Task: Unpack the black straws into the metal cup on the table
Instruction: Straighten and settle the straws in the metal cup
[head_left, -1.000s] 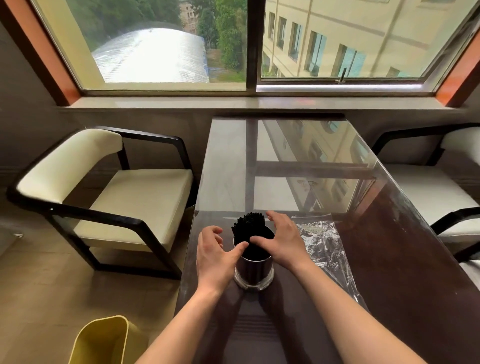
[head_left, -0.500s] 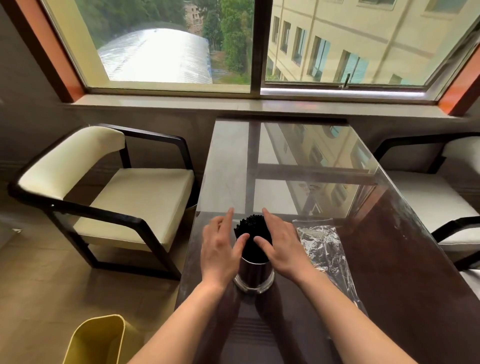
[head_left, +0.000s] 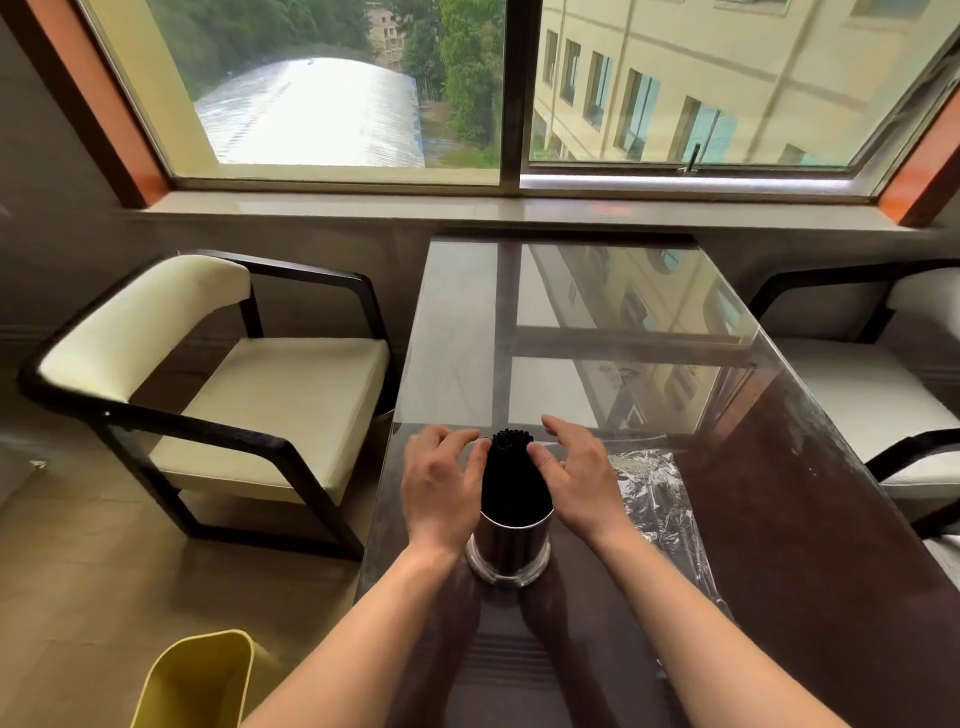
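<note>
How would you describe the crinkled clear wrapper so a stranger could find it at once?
Start at the dark glossy table below the window; a metal cup packed with black straws stands near its close end. Just right of the cup, past the right hand, the wrapper lies flat: the only crinkled, see-through thing there.

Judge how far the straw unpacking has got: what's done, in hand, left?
Done: the black straws stand bundled in the metal cup; the clear wrapper lies beside it. In hand: left hand and right hand flank the bundle, thumbs touching it. Left: seemingly just letting go.
</note>
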